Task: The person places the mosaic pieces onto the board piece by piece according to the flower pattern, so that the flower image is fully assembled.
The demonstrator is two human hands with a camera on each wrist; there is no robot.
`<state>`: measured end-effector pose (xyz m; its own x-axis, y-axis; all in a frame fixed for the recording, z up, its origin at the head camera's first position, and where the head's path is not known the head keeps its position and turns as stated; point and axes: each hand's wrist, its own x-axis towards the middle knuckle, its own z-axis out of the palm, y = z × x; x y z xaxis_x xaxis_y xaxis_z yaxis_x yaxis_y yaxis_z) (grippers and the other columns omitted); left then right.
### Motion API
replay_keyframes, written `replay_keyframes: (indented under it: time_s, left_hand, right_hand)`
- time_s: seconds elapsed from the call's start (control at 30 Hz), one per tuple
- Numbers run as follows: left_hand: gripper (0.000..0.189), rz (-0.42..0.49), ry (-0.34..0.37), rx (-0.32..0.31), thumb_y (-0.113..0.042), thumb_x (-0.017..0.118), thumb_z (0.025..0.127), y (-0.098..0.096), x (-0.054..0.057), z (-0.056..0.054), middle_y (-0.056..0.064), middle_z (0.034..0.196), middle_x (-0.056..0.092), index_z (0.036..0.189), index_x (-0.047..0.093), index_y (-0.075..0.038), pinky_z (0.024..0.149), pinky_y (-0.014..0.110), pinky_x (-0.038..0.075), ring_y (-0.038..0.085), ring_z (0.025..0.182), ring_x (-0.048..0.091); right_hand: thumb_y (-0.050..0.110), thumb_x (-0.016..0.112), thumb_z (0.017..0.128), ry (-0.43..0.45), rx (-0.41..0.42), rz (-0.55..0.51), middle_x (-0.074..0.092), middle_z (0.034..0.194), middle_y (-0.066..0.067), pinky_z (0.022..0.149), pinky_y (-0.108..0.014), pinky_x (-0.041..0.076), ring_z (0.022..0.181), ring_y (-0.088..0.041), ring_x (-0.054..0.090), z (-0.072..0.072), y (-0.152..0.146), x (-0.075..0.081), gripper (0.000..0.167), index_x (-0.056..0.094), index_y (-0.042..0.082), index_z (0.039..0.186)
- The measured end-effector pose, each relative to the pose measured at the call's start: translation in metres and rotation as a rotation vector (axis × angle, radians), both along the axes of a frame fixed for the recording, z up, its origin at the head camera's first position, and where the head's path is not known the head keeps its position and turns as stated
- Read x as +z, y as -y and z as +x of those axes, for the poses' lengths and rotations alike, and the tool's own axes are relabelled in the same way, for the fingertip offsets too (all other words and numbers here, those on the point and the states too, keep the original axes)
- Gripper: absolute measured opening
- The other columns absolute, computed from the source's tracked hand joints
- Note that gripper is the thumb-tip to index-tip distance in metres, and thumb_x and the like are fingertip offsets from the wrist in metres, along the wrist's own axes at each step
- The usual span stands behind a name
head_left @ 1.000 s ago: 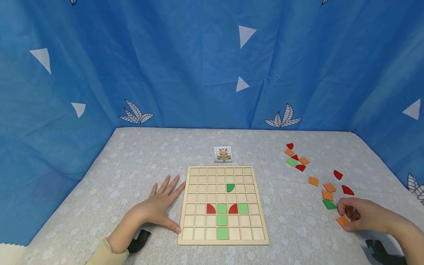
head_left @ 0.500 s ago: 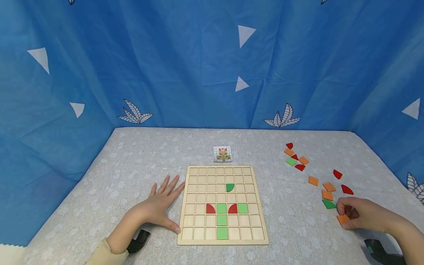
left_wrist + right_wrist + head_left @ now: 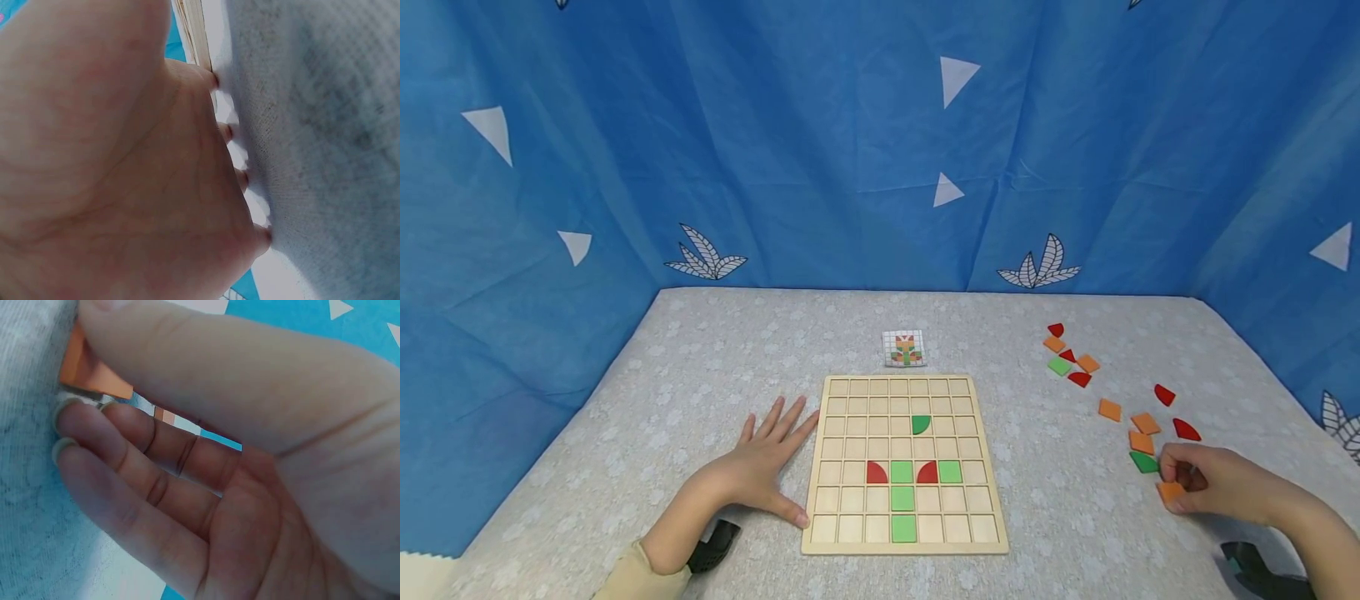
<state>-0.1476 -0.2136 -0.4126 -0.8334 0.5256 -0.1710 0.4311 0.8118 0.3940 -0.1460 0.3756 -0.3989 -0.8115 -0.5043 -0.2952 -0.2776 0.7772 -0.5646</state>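
My right hand pinches a small orange square tile low at the table's right side. In the right wrist view, the orange tile shows by the thumb, close to the tablecloth, while the other fingers curl beneath. My left hand lies with fingers spread, its thumb touching the left edge of a wooden grid board. On the board sit light green squares, two red quarter-circles and a dark green quarter-circle. The left wrist view shows the palm and fingertips on the cloth.
Near the right hand lie a dark green piece, orange squares and red pieces. Farther back is another cluster with a light green square. A small pattern card lies behind the board. A blue curtain surrounds the table.
The right hand has shifted slightly left and away from me, and the orange tile has slid along with it. The left hand and the board stay put.
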Motion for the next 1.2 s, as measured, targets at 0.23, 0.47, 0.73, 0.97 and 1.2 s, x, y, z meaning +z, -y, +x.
replay_keyframes:
  time_s: [0.23, 0.47, 0.73, 0.97, 1.2]
  left_hand:
    - [0.132, -0.004, -0.006, -0.002, -0.073, 0.072, 0.050, 0.000, 0.000, 0.000, 0.020, 0.154, -0.001, 0.150, 0.017, -0.008, 0.098, 0.068, -0.005, 0.042, 0.136, -0.009]
    - [0.131, 0.003, -0.007, -0.007, -0.073, 0.072, 0.051, 0.000, 0.003, 0.000, 0.020, 0.153, -0.001, 0.150, 0.017, -0.007, 0.098, 0.068, -0.005, 0.043, 0.136, -0.009]
    - [0.132, -0.001, -0.022, -0.001, -0.072, 0.073, 0.049, -0.001, 0.001, 0.001, 0.020, 0.153, 0.001, 0.150, 0.018, -0.007, 0.097, 0.070, -0.004, 0.044, 0.136, -0.008]
    - [0.132, -0.004, -0.019, -0.001, -0.074, 0.072, 0.049, -0.001, 0.002, 0.001, 0.020, 0.153, 0.001, 0.150, 0.018, -0.007, 0.097, 0.070, -0.004, 0.044, 0.136, -0.007]
    - [0.132, 0.000, -0.016, 0.000, -0.074, 0.071, 0.049, -0.001, 0.002, 0.001, 0.020, 0.153, 0.000, 0.150, 0.018, -0.007, 0.097, 0.070, -0.004, 0.044, 0.136, -0.008]
  right_hand:
    - [0.020, 0.078, 0.076, -0.029, -0.041, 0.054, 0.044, 0.073, 0.003, 0.053, -0.024, 0.036, 0.063, -0.005, 0.041, 0.000, 0.007, 0.003, 0.031, 0.049, 0.012, 0.086]
    - [0.022, 0.079, 0.074, -0.029, -0.054, 0.051, 0.045, 0.072, 0.002, 0.054, -0.024, 0.039, 0.063, -0.006, 0.043, 0.000, 0.010, 0.004, 0.034, 0.049, 0.011, 0.085]
    - [0.019, 0.079, 0.074, -0.038, -0.055, 0.058, 0.045, 0.073, 0.002, 0.055, -0.024, 0.040, 0.064, -0.006, 0.043, -0.001, 0.015, 0.005, 0.034, 0.048, 0.011, 0.085]
    - [0.018, 0.079, 0.074, -0.046, -0.059, 0.059, 0.045, 0.072, 0.003, 0.055, -0.023, 0.041, 0.064, -0.007, 0.043, -0.001, 0.017, 0.005, 0.033, 0.049, 0.011, 0.084]
    - [0.019, 0.079, 0.074, -0.057, -0.054, 0.027, 0.044, 0.070, 0.003, 0.052, -0.024, 0.037, 0.062, -0.007, 0.043, -0.002, 0.018, 0.002, 0.033, 0.048, 0.011, 0.084]
